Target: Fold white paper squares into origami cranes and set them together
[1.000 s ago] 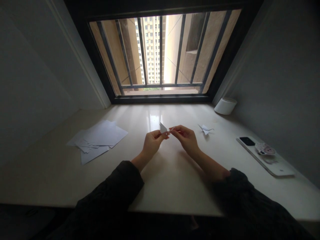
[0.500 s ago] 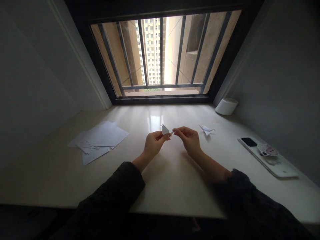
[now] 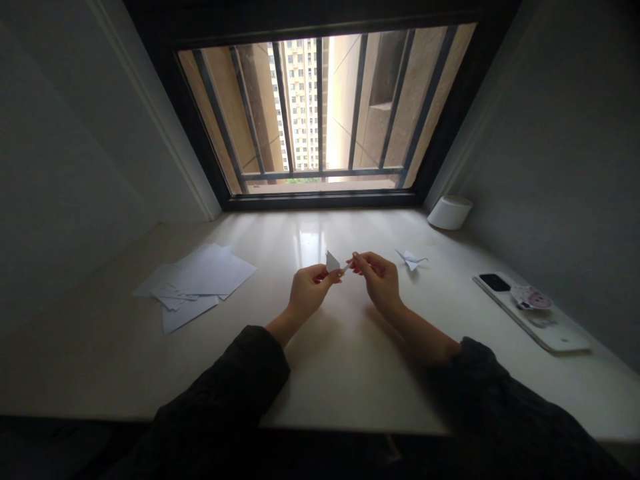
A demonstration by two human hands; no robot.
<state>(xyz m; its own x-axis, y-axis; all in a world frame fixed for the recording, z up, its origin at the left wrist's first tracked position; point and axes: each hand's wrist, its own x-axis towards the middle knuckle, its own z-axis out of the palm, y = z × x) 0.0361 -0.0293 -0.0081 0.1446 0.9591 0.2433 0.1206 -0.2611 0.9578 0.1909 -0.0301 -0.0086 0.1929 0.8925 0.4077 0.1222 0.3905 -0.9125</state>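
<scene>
Watching remotely, I see the left hand [image 3: 307, 291] pinching a small, pointed piece of folded white paper [image 3: 332, 262] above the glossy off-white desk [image 3: 340, 373], the right hand's [image 3: 383, 279] fingers gripping its narrow end. Shaping that end appears the step in hand; the next move calls, I judge, for a steady left hold. Open room runs between the forearms to the desk's near edge; a white folded-paper bird [image 3: 411, 261] sits right, apart.

Right hand [image 3: 383, 277]: is now standing farther from the left hand [image 3: 307, 288] (fingertips nearly meeting a second ago). Folded white paper [image 3: 332, 262]: is sitting slightly farther right, along with the left hand, more of its narrow end [image 3: 347, 267] now showing between the two hands.
</scene>
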